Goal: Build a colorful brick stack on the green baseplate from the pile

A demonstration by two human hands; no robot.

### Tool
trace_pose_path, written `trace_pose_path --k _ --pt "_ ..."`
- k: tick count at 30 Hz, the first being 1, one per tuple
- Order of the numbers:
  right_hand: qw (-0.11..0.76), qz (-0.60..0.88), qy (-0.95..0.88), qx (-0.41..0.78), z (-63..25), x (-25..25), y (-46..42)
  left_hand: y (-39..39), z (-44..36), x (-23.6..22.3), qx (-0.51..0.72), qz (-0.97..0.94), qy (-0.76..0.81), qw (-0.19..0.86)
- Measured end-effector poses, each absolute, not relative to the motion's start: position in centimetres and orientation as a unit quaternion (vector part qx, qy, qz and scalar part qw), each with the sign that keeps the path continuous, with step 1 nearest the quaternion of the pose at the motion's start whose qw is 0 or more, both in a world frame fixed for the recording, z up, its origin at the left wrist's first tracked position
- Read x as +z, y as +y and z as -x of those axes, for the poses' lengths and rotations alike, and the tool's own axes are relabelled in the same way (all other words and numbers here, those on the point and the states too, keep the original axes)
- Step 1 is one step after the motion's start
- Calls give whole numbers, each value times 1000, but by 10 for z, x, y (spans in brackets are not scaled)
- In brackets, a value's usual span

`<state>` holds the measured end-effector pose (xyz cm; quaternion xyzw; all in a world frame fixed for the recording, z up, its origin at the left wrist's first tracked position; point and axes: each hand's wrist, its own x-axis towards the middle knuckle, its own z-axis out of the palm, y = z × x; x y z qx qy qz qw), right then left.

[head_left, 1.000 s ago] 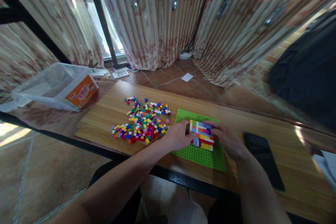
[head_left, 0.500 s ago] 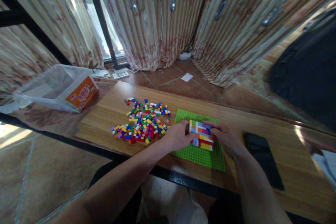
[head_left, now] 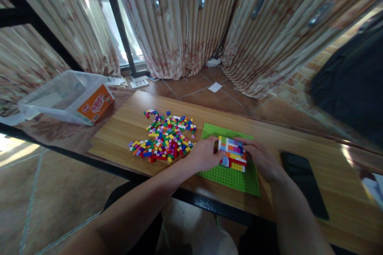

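Observation:
A block of joined toy bricks [head_left: 232, 153] in many colours sits over the green baseplate [head_left: 230, 181], between my two hands. My left hand [head_left: 206, 153] is closed on its left side, with the thumb along the near left edge. On the right side, my right hand [head_left: 259, 157] grips it, thumb and fingers at the far right corner. Whether the block is fixed to the baseplate or just above it, I cannot tell. Left of the baseplate spreads a pile of loose toy bricks [head_left: 167, 137], close to my left hand.
A black phone [head_left: 304, 183] lies on the wooden table [head_left: 116, 127] to the right. At the far left stands a clear plastic bin [head_left: 64, 107] with an orange label. Papers [head_left: 374, 187] are at the right edge. Curtains [head_left: 176, 28] hang beyond the table.
The whole scene has shifted slightly to the right in view as the head moved. Both hands keep their hold on the brick block, with no clear change in it.

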<state>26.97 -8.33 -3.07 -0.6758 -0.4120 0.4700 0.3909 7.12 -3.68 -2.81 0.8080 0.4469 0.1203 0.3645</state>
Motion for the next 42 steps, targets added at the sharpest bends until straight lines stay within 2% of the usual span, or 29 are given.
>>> trace_pose_path --k 2,5,10,13,29,42 --pt "388 685 -424 448 -268 -36 -81 -37 -71 -27 120 -809 446 364" --pt "369 717 -475 353 -262 -43 -77 -38 -71 -25 117 -810 446 363" --pt "258 791 -541 124 -245 -46 -75 -38 -70 -25 122 -811 447 356" --pt "216 796 -562 66 -240 -44 -76 -38 -71 -27 126 -811 445 357" --pt "209 793 -570 57 -239 -44 -77 -38 -71 -25 122 -817 450 341" --pt "212 793 -569 50 -239 -45 -77 -30 -66 -24 109 -794 406 438"
